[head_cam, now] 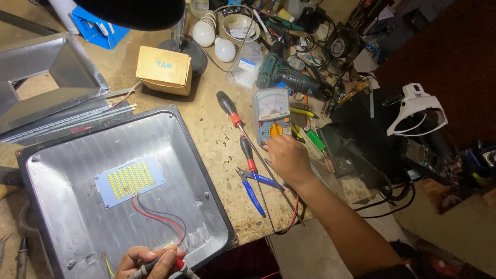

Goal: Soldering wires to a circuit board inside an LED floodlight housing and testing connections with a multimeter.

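Observation:
My left hand (147, 261) pinches two meter probes, one red and one dark, at the near edge of a square metal lamp housing (67, 206). Inside the housing lies a small board of yellow LEDs (130, 181) with a red wire and a black wire (160, 217) running toward the probes. My right hand (287, 157) rests on the workbench with its fingers at the lower edge of an analog multimeter (271, 113), close to its orange dial.
Two red-handled screwdrivers (243, 134) and blue-handled pliers (253, 188) lie between the housing and my right hand. Behind stand a cardboard box (164, 70), two white bulbs (214, 41), a green drill (281, 75) and cluttered tools. A metal reflector (46, 67) sits far left.

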